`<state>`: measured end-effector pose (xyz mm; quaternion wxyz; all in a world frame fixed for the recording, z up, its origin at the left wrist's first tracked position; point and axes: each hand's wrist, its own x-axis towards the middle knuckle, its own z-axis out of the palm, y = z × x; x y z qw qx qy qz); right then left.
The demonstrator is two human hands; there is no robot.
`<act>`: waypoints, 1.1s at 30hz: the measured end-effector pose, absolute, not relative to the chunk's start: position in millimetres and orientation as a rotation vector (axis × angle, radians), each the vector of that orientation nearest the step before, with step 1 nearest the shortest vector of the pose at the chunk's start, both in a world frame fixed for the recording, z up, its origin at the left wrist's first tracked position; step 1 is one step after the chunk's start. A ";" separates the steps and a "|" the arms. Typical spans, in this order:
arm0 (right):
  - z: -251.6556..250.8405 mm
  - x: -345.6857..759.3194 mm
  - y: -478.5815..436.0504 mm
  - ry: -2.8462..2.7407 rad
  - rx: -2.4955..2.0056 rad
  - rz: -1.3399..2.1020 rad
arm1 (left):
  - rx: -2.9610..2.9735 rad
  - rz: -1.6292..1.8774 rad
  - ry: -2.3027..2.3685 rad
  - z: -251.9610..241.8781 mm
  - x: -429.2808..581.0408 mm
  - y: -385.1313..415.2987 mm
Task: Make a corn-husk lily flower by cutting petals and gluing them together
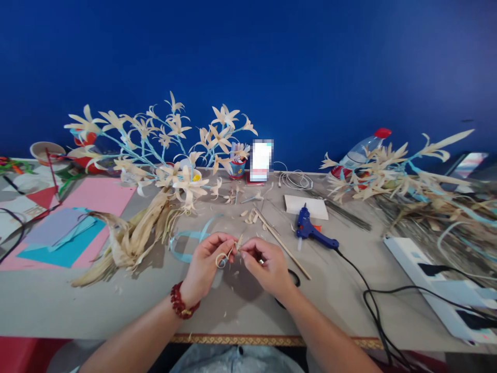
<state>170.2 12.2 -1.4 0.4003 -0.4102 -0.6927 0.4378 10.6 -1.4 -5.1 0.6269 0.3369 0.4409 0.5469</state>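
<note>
Near the middle of the table's front half, my left hand [209, 260] pinches a small pale husk piece [239, 241] with a curled strip [221, 260] hanging by its fingers. My right hand [267, 261] meets it from the right, its thumb and fingertips closed on the same small piece. A red bead bracelet [180, 302] circles my left wrist. Dry corn husks [128, 241] lie left of my hands, beside a light blue ribbon [182, 256]. A thin wooden stick [287, 248] and a blue glue gun [310, 229] lie to the right.
Pale husk flowers [190, 186] on blue stems stand at the back left; more [384, 160] lie at the right. A lit phone [261, 161] stands against the wall. Coloured paper [64, 254] lies left. A white power strip [419, 285] and black cables [373, 295] occupy the right front.
</note>
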 end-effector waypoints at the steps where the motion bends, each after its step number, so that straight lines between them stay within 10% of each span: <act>1: -1.5 170.1 12.3 -1.751 -1.041 1.111 | 0.776 1.257 1.014 -5.0 10.7 -1.5; 33: -0.6 169.0 13.4 -1.788 -1.002 1.070 | 0.732 1.257 0.957 -2.3 12.5 -2.0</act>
